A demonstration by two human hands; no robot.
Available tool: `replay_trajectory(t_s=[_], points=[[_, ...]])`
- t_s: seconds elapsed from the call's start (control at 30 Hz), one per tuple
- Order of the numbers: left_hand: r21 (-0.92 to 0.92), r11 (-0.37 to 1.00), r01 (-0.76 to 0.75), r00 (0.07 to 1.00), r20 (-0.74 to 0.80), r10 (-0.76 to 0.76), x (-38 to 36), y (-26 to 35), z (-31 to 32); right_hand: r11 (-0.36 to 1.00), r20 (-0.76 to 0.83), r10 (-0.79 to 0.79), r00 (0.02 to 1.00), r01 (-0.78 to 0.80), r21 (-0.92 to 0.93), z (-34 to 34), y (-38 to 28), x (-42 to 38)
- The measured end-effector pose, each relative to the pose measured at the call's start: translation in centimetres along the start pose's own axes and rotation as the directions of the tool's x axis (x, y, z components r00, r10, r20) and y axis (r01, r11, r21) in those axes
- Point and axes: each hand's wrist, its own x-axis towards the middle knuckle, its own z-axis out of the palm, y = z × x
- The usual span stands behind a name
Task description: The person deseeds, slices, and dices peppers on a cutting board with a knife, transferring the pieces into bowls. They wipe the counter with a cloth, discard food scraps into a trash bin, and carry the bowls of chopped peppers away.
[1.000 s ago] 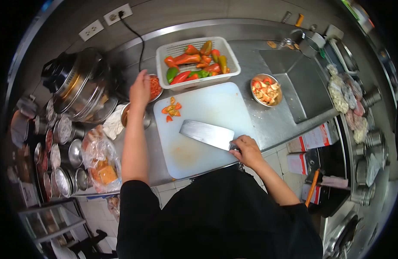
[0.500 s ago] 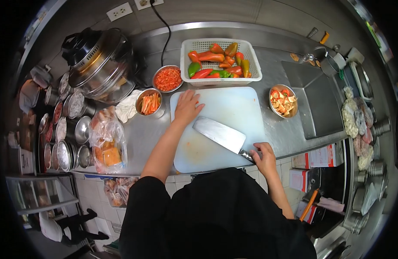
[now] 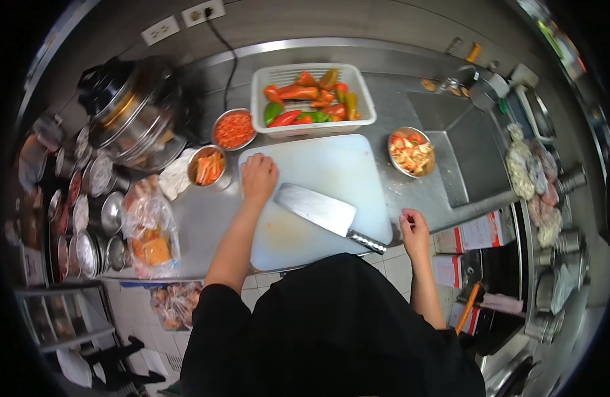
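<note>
Left hand (image 3: pixel 258 177): it is resting on the far left corner of the cutting board (image 3: pixel 344 165), with the fingers curled together into a loose fist; whether something small is lying under them I cannot tell.

Right hand (image 3: pixel 413 228): it is hanging at the counter edge (image 3: pixel 450 212), just beside the near right corner of the board, fingers half bent and slightly apart, gripping nothing. It is close to the knife handle but not touching it.

Cleaver (image 3: pixel 316 207): it is lying flat on the board, blade pointing to the far left and handle (image 3: pixel 367 242) reaching toward the near right corner.

How it is handling: the broad steel blade is looking heavy and stiff, with the weight sitting forward. The handle seems metal and ribbed, so it may be slippery with wet fingers. In my judgement the safe place to take hold is the handle, close to the blade, and never the flat or the edge.

Board: white plastic, looking rigid; the surface around the cleaver is showing faint orange stains.

Around: a white basket (image 3: pixel 358 86) of red and green peppers (image 3: pixel 305 102) is standing behind the board, a bowl of diced red pieces (image 3: pixel 233 128) and a bowl of strips (image 3: pixel 208 167) are at the left, and a bowl of trimmings (image 3: pixel 411 151) is at the right.
</note>
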Motion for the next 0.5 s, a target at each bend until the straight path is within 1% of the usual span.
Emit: replay_trajectory(t_s=[0.03,0.1,0.13,0.17,0.2,0.23,0.3,0.33,0.4,0.43,0.5], points=[[-0.02,1.0,-0.02,1.0,0.0,0.02,0.0,0.1,0.0,1.0,-0.024,0.01,1.0,-0.01,-0.01,0.0,1.0,0.7],[-0.021,0.999,-0.04,0.998,-0.045,0.039,0.1,0.2,-0.3,0.993,-0.021,0.042,0.999,-0.04,0.116,0.3,2.6,2.3],[-0.029,0.998,-0.05,0.998,-0.047,0.048,0.2,0.5,-0.5,0.993,-0.032,0.045,0.998,-0.041,0.112,0.2,2.7,3.3],[-0.047,0.996,-0.07,0.996,-0.063,0.067,0.2,0.6,-0.7,0.927,0.005,0.208,0.978,-0.199,0.319,0.3,2.8,4.4],[-0.062,0.994,-0.087,0.993,-0.079,0.082,0.3,0.7,-1.0,0.793,0.079,0.35,0.933,-0.341,0.504,0.5,2.9,5.5],[-0.059,0.994,-0.087,0.994,-0.078,0.082,0.3,0.7,-1.2,0.792,0.082,0.35,0.933,-0.342,0.506,0.8,3.2,6.5],[-0.118,0.991,-0.061,0.991,-0.125,0.046,0.2,0.7,-1.7,0.558,0.156,0.519,0.84,-0.471,0.683,1.3,4.0,8.7],[-0.113,0.992,-0.056,0.991,-0.125,0.042,0.1,0.8,-2.1,0.489,0.168,0.562,0.81,-0.488,0.723,1.5,4.5,10.0],[-0.183,0.983,0.018,0.974,-0.22,-0.059,-0.5,1.2,-2.8,0.479,0.164,0.587,0.793,-0.504,0.719,1.6,5.0,12.0],[-0.178,0.984,0.026,0.974,-0.216,-0.065,-1.0,1.9,-3.5,0.469,0.157,0.614,0.774,-0.517,0.716,1.7,5.4,12.7],[-0.383,0.914,0.135,0.962,-0.172,-0.214,-2.1,3.9,-5.2,0.488,0.153,0.607,0.78,-0.518,0.702,2.0,6.7,14.3]])
